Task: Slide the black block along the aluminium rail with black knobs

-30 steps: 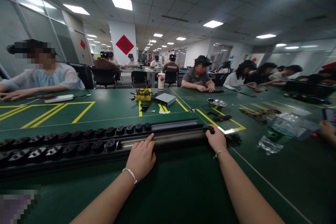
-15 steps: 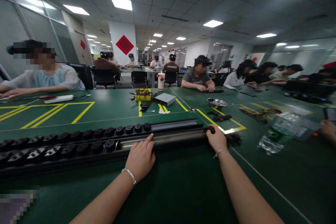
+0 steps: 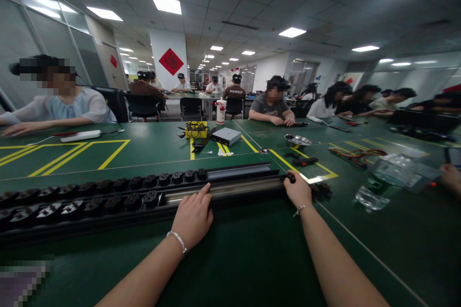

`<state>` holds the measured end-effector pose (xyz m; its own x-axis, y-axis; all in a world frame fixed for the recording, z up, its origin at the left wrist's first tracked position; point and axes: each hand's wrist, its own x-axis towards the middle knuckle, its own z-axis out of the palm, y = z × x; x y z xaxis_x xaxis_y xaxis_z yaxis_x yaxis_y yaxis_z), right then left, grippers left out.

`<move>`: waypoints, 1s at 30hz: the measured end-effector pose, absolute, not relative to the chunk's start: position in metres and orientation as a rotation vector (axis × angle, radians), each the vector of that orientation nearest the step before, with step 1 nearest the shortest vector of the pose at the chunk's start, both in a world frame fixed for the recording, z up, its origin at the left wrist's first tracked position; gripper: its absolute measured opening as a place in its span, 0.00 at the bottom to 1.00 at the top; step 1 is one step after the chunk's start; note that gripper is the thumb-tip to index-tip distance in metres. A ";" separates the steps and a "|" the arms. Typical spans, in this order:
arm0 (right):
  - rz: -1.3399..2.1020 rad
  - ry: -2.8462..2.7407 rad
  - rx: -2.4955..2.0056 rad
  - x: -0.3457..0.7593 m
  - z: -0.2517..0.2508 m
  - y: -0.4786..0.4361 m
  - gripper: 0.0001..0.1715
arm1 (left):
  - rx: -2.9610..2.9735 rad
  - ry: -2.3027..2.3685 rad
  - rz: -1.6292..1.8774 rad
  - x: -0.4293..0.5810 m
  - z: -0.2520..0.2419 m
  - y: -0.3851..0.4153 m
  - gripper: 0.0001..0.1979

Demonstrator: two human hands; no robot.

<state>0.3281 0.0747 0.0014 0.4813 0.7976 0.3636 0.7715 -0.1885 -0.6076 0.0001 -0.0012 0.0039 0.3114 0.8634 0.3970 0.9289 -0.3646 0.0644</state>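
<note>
Two long black track rails lie side by side across the green table, with rows of black socket-like modules (image 3: 132, 201) seated along their left parts. My left hand (image 3: 192, 216) rests on the near rail (image 3: 245, 189), just right of the last module in it; its fingers are stretched out and hold nothing. At that rail's right end, my right hand (image 3: 298, 191) is closed, thumb and index finger around a small black piece (image 3: 291, 179) mostly hidden by the fingers. Beyond the near rail runs the far rail (image 3: 241, 171). More dark modules (image 3: 321, 191) lie right of my right hand.
A clear water bottle (image 3: 383, 184) lies at the right, near another person's hand (image 3: 452, 180). Farther back are a metal bowl (image 3: 297, 140), a grey box (image 3: 226, 136), a yellow block with black cable (image 3: 196, 129) and coloured wires (image 3: 356, 156). Several people sit around.
Both of my hands stay almost exactly in place, and the rails and modules have not visibly moved. The person at the left has shifted a hand slightly.
</note>
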 end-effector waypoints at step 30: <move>0.088 -1.273 -1.997 0.331 0.003 0.076 0.23 | -2.388 -1.636 -0.545 -0.001 0.002 -0.001 0.16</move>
<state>0.3313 0.0760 0.0027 0.5023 0.8029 0.3210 0.7513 -0.2214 -0.6217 -0.0013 -0.0008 0.0022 0.3209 0.8560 0.4054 0.9281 -0.3696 0.0458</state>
